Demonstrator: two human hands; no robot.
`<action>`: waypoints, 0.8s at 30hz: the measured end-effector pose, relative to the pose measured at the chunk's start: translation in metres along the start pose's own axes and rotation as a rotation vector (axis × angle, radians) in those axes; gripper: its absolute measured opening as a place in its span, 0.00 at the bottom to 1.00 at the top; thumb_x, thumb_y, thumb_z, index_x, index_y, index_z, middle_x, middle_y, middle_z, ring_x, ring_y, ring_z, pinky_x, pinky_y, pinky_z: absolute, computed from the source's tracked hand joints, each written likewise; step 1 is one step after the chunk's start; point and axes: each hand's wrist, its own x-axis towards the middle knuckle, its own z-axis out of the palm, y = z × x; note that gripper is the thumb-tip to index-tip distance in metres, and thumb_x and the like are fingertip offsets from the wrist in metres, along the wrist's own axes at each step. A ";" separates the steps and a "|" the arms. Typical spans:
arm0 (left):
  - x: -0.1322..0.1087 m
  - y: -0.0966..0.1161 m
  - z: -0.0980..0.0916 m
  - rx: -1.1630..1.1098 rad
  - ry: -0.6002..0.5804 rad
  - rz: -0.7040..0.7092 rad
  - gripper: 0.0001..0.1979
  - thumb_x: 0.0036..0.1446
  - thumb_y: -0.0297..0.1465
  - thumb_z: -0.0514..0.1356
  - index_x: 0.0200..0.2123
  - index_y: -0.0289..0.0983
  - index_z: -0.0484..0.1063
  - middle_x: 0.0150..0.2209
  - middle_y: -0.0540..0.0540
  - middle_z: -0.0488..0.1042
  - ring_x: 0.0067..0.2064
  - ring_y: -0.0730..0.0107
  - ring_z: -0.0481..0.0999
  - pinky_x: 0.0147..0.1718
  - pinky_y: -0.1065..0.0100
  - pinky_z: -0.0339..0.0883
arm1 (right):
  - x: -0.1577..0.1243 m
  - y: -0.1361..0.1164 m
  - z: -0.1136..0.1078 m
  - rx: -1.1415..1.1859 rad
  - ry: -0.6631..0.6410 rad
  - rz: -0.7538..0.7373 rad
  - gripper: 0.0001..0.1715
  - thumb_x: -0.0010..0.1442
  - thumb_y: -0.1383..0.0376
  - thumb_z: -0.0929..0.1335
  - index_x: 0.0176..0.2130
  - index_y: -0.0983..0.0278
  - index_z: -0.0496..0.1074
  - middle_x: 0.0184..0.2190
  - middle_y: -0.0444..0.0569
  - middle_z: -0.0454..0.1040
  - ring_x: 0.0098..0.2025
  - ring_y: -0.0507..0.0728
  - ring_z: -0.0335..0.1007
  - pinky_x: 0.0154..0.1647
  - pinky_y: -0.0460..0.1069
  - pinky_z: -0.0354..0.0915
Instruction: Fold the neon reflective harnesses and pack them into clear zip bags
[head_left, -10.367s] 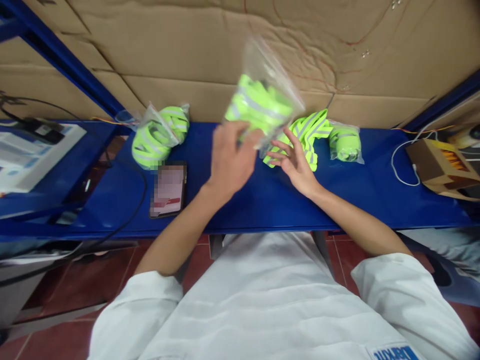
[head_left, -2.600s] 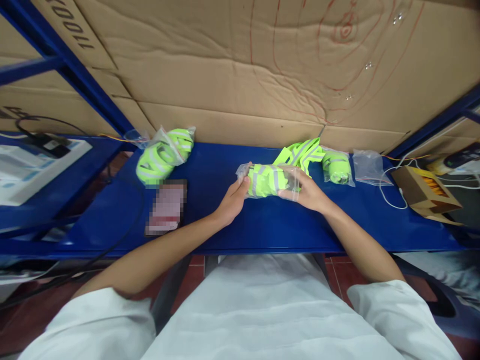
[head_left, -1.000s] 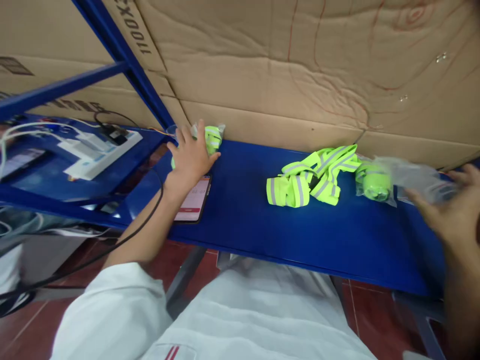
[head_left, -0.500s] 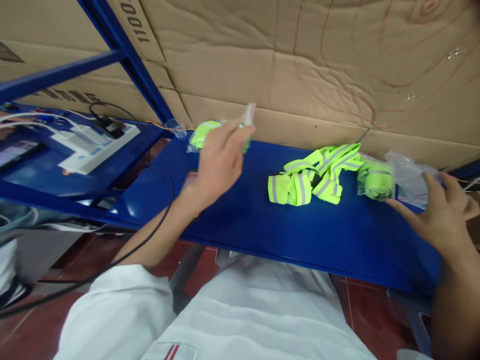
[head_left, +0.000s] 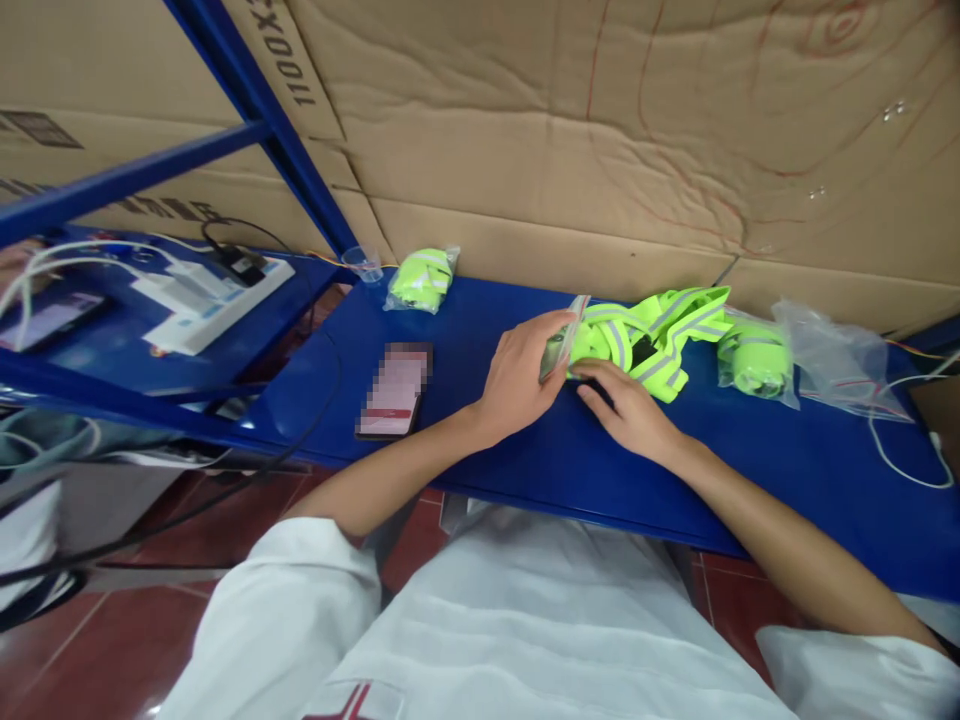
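Observation:
My left hand is closed around a clear zip bag with a red-and-white strip along its mouth. Something greenish shows through the plastic, partly covered by the fingers. My right hand is close against the bag's lower edge, thumb and fingers apart; its fingertips seem to touch the bag or the strap behind it. Just beyond both hands lies a loose tangle of neon-yellow reflective straps with grey stripes and a black buckle. The bag overlaps the left end of this tangle.
A bagged yellow strap roll stands at the back left, another bagged roll at the right beside empty-looking plastic bags. A phone lies left of my hands. A power strip, a clear cup and a white cable are also around.
My left hand has moved right with the zip bag, from the back left to the strap tangle. My right hand has come left from the plastic bags to meet it.

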 end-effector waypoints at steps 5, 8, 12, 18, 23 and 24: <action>-0.010 0.008 0.012 -0.195 -0.015 0.091 0.21 0.69 0.36 0.63 0.61 0.39 0.64 0.58 0.37 0.75 0.61 0.58 0.76 0.61 0.57 0.70 | -0.008 -0.001 -0.005 0.295 0.125 0.220 0.23 0.74 0.45 0.65 0.44 0.61 0.74 0.39 0.50 0.80 0.40 0.57 0.78 0.46 0.54 0.76; -0.016 0.015 0.018 -0.240 -0.143 0.201 0.10 0.69 0.37 0.64 0.48 0.40 0.69 0.53 0.39 0.74 0.58 0.59 0.76 0.58 0.55 0.72 | -0.010 -0.007 -0.003 0.519 0.126 0.317 0.28 0.69 0.40 0.69 0.37 0.61 0.72 0.29 0.45 0.76 0.29 0.53 0.72 0.32 0.49 0.73; -0.020 0.019 0.018 -0.182 -0.253 0.149 0.03 0.71 0.31 0.60 0.43 0.40 0.73 0.57 0.40 0.71 0.62 0.59 0.73 0.61 0.53 0.71 | -0.007 -0.006 -0.003 0.639 0.157 0.325 0.28 0.64 0.40 0.74 0.39 0.61 0.75 0.31 0.44 0.77 0.29 0.52 0.73 0.31 0.47 0.73; -0.020 0.019 0.016 -0.277 -0.263 0.129 0.03 0.72 0.28 0.59 0.44 0.39 0.73 0.55 0.41 0.71 0.59 0.64 0.75 0.60 0.57 0.73 | -0.007 -0.007 -0.006 0.656 0.073 0.379 0.34 0.61 0.36 0.73 0.31 0.64 0.74 0.27 0.46 0.76 0.27 0.50 0.73 0.28 0.44 0.71; -0.020 0.017 0.018 -0.295 -0.278 0.087 0.07 0.71 0.27 0.58 0.49 0.39 0.73 0.55 0.39 0.72 0.60 0.63 0.75 0.62 0.54 0.73 | -0.008 -0.003 -0.004 0.653 0.067 0.570 0.40 0.58 0.31 0.73 0.30 0.66 0.76 0.24 0.50 0.77 0.24 0.52 0.74 0.22 0.44 0.69; -0.020 0.017 0.018 -0.295 -0.269 0.089 0.07 0.71 0.27 0.58 0.51 0.40 0.72 0.55 0.39 0.72 0.60 0.63 0.75 0.62 0.54 0.72 | -0.007 -0.001 -0.003 0.661 0.068 0.599 0.40 0.57 0.31 0.73 0.30 0.67 0.76 0.24 0.51 0.77 0.23 0.52 0.74 0.20 0.44 0.67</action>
